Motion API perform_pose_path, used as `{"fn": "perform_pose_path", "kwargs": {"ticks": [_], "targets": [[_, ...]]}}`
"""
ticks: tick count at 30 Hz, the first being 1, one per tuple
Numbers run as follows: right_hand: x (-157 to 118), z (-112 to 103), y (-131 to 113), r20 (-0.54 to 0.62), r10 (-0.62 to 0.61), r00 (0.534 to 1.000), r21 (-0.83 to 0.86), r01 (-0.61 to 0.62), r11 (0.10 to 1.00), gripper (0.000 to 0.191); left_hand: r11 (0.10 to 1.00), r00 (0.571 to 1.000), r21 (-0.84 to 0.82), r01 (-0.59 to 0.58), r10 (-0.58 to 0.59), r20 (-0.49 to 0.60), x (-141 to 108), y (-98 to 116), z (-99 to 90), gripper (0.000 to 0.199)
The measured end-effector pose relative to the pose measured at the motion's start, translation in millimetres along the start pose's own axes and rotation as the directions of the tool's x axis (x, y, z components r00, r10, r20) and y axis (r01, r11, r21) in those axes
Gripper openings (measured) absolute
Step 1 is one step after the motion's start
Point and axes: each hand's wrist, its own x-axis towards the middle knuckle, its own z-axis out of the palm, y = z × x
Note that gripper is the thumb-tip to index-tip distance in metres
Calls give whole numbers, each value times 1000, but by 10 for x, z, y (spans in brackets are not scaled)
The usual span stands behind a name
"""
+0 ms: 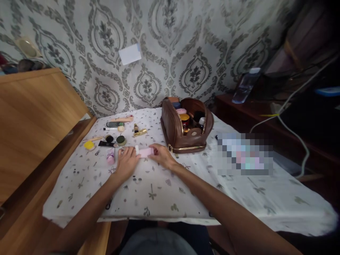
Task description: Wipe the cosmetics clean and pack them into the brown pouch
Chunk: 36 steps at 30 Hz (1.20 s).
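My right hand (162, 156) pinches one end of a pale pink tube (145, 153) that lies low over the tablecloth. My left hand (126, 159) rests at the tube's other end, fingers lying down toward the cloth and slightly apart, thumb against the tube. A small white cap (137, 149) shows beside the left fingertips; what lies under them is hidden. Left of that hand is a small pink-and-purple bottle (110, 157). A dark green round jar (121, 140) and a black tube (106, 144) sit just beyond.
A brown cosmetic bag (174, 129) stands unzipped, with several jars inside. Gold lipstick (140, 132), a yellow container (89, 145) and a grey-green bottle (115, 124) lie left of it. A blurred-out flat object (244, 154) is at right; a water bottle (245, 86) stands behind.
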Motion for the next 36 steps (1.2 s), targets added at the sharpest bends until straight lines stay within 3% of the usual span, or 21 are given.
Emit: {"fn": "perform_pose_path", "kwargs": {"ticks": [5, 8, 11, 16, 21, 23, 26, 30, 33, 36], "targets": [[-27, -18, -48, 17, 13, 1000, -11, -13, 1000, 29, 995, 998, -70, -68, 69, 8, 116, 272, 20, 27], [-64, -41, -77, 10, -4, 1000, -17, 5, 1000, 25, 988, 994, -122, -95, 100, 35, 182, 303, 12, 25], [-86, -58, -102, 23, -6, 1000, -34, 7, 999, 22, 987, 993, -136, -81, 92, 74, 202, 188, -10, 27], [-90, -68, -130, 51, 25, 998, -68, -21, 997, 22, 990, 984, -97, 100, -84, 155, 119, -106, -21, 33], [-93, -70, -138, 71, 26, 997, -74, -20, 997, 22, 952, 971, -207, 227, -205, 121, 50, -253, 84, 33], [-96, -67, -144, 77, 32, 997, -89, -25, 996, 22, 876, 956, -385, 291, -277, 92, 62, -279, 134, 32], [-101, -55, -153, 93, 36, 995, -128, -23, 991, 26, 694, 914, -624, 359, -396, 85, 92, -312, 174, 32], [-109, -40, -153, 102, -8, 995, -169, 26, 985, 31, 551, 864, -731, 402, -493, 104, 103, -350, 176, 36], [-113, -42, -151, 109, -54, 993, -179, 73, 981, 32, 384, 781, -807, 450, -607, 146, 118, -367, 208, 44], [-116, -56, -169, 115, -42, 992, -187, 63, 980, 30, 155, 665, -862, 482, -706, 244, 174, -373, 283, 47]]}}
